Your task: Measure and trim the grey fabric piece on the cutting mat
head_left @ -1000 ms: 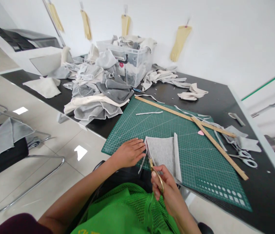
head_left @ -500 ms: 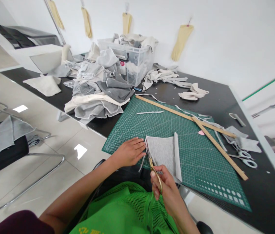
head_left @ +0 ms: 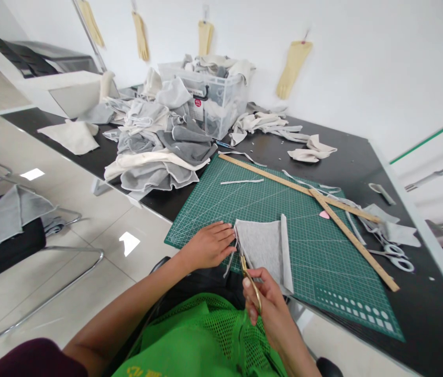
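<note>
A piece of grey fabric (head_left: 263, 238) lies on the green cutting mat (head_left: 201, 201) at the near edge, its right side folded into a narrow band. My right hand (head_left: 264, 296) is closed around the gold handles of a pair of scissors (head_left: 244, 266). Their blades run along the fabric's left edge, where a thin strip (head_left: 230, 262) hangs partly separated. Flat on the mat, with fingers stretched out, my left hand (head_left: 210, 244) touches the fabric's left edge beside the blades. The blade tips are hard to make out against the cloth.
Two wooden rulers (head_left: 357, 241) cross on the mat's right half. Beyond them lie white-handled scissors (head_left: 398, 257) and fabric scraps (head_left: 400, 233). A heap of grey and cream cloth (head_left: 154, 141) and a clear plastic bin (head_left: 225, 102) stand at the back left. Yellow gloves (head_left: 294, 68) hang on the wall.
</note>
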Demonstrator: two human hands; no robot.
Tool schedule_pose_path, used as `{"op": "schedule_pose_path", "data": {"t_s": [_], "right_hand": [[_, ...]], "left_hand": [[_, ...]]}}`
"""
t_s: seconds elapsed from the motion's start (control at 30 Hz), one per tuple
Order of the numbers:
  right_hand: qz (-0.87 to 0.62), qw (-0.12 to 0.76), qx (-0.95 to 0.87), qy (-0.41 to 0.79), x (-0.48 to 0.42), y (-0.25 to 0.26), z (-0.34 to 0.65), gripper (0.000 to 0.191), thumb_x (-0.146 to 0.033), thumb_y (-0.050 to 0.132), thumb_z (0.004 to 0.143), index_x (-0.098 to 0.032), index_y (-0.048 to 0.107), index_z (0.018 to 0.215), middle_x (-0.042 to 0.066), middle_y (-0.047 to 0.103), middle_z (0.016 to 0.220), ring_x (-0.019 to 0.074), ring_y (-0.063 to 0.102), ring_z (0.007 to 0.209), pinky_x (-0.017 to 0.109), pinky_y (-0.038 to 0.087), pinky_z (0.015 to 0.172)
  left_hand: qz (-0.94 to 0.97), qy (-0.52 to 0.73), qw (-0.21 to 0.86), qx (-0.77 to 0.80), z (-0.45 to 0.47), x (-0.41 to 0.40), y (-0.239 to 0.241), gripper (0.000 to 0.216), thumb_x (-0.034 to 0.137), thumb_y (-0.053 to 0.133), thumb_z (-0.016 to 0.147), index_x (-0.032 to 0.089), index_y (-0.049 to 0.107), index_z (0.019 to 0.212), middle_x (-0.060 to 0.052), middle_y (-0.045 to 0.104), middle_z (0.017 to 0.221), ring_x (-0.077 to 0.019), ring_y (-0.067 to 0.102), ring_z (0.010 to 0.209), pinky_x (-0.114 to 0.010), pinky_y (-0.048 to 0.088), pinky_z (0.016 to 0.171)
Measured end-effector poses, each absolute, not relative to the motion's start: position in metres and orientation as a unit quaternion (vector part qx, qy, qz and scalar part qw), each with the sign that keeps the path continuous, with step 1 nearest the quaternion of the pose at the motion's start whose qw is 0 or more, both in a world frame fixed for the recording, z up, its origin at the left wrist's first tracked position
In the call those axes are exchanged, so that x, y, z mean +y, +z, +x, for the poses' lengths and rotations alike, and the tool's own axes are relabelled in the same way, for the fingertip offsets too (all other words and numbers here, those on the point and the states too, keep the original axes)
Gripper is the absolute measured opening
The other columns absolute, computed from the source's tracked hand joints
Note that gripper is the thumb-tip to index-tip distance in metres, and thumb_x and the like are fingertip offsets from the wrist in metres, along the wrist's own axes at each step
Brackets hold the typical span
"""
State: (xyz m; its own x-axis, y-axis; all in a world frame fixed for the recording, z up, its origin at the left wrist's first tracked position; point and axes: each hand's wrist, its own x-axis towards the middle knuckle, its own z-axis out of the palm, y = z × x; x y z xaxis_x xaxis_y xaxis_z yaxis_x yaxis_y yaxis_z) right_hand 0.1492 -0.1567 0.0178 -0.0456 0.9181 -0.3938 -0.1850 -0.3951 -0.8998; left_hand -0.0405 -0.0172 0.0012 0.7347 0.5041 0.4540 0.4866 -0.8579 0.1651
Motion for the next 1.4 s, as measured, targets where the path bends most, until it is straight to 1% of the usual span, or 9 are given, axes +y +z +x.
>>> {"op": "schedule_pose_path", "data": {"t_s": [0.27,0.63,0.73,0.83,1.0,1.13,1.27,1.4], "right_hand": [[-0.521,0.45,-0.302,0.66,-0.153,0.021,0.148,0.041,-0.059,0.071,0.086,-0.025,0.051,0.095,-0.01,0.046,0.06,0.0045,0.033,0.039,0.016,0.027,0.037],[-0.511,0.454,-0.278,0.676,-0.143,0.024,0.146,0.041,-0.059,0.071,0.087,-0.024,0.049,0.091,-0.01,0.046,0.06,0.005,0.034,0.039,0.017,0.029,0.037],[-0.512,0.458,-0.261,0.678,-0.143,0.025,0.147,0.043,-0.059,0.073,0.084,-0.024,0.049,0.088,-0.01,0.047,0.059,0.0053,0.034,0.039,0.017,0.028,0.037],[-0.509,0.456,-0.254,0.684,-0.142,0.025,0.148,0.045,-0.061,0.075,0.082,-0.024,0.051,0.088,-0.009,0.047,0.059,0.0057,0.035,0.039,0.017,0.028,0.037],[-0.496,0.459,-0.254,0.692,-0.143,0.024,0.148,0.042,-0.059,0.074,0.084,-0.023,0.053,0.09,-0.009,0.046,0.06,0.0056,0.036,0.041,0.018,0.03,0.038],[-0.492,0.465,-0.25,0.693,-0.144,0.025,0.147,0.039,-0.057,0.073,0.086,-0.023,0.054,0.091,-0.009,0.046,0.061,0.0046,0.035,0.041,0.017,0.029,0.039],[-0.496,0.467,-0.244,0.69,-0.144,0.029,0.146,0.04,-0.057,0.075,0.085,-0.023,0.054,0.091,-0.009,0.046,0.061,0.004,0.035,0.041,0.017,0.028,0.039],[-0.496,0.47,-0.248,0.687,-0.144,0.031,0.146,0.039,-0.056,0.074,0.086,-0.023,0.054,0.091,-0.009,0.046,0.061,0.0042,0.035,0.041,0.017,0.029,0.04]], "left_hand": [[0.93,0.254,0.018,0.265,-0.041,-0.017,0.001,0.037,0.038,0.05,0.104,0.015,0.064,0.129,-0.01,0.069,0.131,-0.0246,0.061,0.128,-0.046,0.045,0.117],[0.932,0.253,0.016,0.259,-0.042,-0.017,0.0,0.039,0.038,0.049,0.104,0.014,0.061,0.132,-0.01,0.068,0.133,-0.025,0.06,0.129,-0.045,0.044,0.117],[0.933,0.246,0.019,0.26,-0.041,-0.017,0.001,0.039,0.038,0.049,0.104,0.014,0.062,0.131,-0.011,0.068,0.133,-0.0247,0.06,0.129,-0.045,0.044,0.117],[0.932,0.247,0.022,0.265,-0.041,-0.017,0.001,0.039,0.039,0.048,0.104,0.015,0.062,0.131,-0.011,0.068,0.132,-0.0242,0.06,0.129,-0.045,0.043,0.117],[0.933,0.24,0.027,0.267,-0.041,-0.018,0.004,0.04,0.04,0.048,0.104,0.015,0.06,0.132,-0.012,0.067,0.132,-0.0245,0.06,0.13,-0.045,0.043,0.117],[0.935,0.223,0.034,0.274,-0.041,-0.018,0.008,0.042,0.04,0.049,0.104,0.015,0.056,0.136,-0.011,0.066,0.133,-0.0252,0.059,0.13,-0.045,0.042,0.118],[0.938,0.217,0.024,0.27,-0.042,-0.019,0.007,0.043,0.039,0.048,0.104,0.017,0.053,0.14,-0.01,0.066,0.134,-0.0254,0.058,0.131,-0.046,0.043,0.117],[0.935,0.235,0.013,0.266,-0.042,-0.019,0.004,0.041,0.039,0.049,0.104,0.017,0.057,0.138,-0.011,0.066,0.134,-0.0253,0.058,0.131,-0.046,0.043,0.117]]}}
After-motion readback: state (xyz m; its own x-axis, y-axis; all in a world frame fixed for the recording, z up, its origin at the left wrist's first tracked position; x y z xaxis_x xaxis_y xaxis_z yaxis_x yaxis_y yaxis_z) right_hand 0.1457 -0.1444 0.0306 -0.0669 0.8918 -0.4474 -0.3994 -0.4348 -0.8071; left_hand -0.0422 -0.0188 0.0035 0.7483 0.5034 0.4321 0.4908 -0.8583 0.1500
